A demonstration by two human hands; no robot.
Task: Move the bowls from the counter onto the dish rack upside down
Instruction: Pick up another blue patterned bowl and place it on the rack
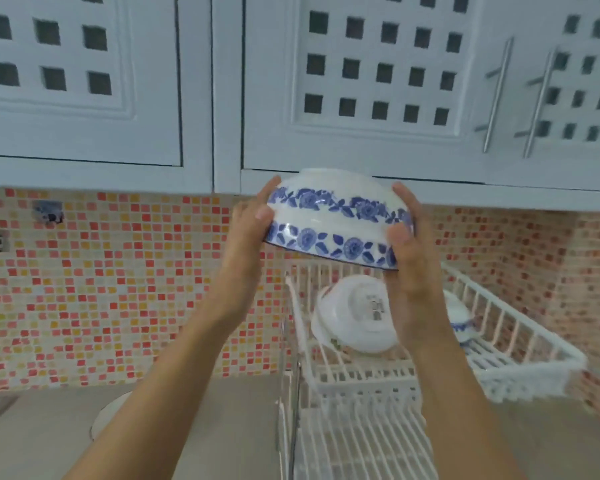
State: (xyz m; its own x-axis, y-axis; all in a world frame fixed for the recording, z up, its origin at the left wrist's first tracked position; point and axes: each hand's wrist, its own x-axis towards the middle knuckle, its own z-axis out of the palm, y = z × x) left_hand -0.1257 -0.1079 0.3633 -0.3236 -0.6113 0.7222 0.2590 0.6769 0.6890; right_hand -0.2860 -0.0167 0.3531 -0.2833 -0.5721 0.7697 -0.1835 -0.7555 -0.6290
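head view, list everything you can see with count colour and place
blue-and-white floral bowl: 1, held upside down above the rack
plain white bowl: 1, upside down in the rack, tilted
small blue-patterned bowl: 1, white and blue, in the rack's right part, partly hidden
dish rack: 1, white wire, on the counter at right
white dish: 1, on the counter, partly hidden by the left forearm
cabinets: pale, overhead
mosaic tiles: red and orange, back wall
left hand: on the bowl's left side
right hand: on its right side
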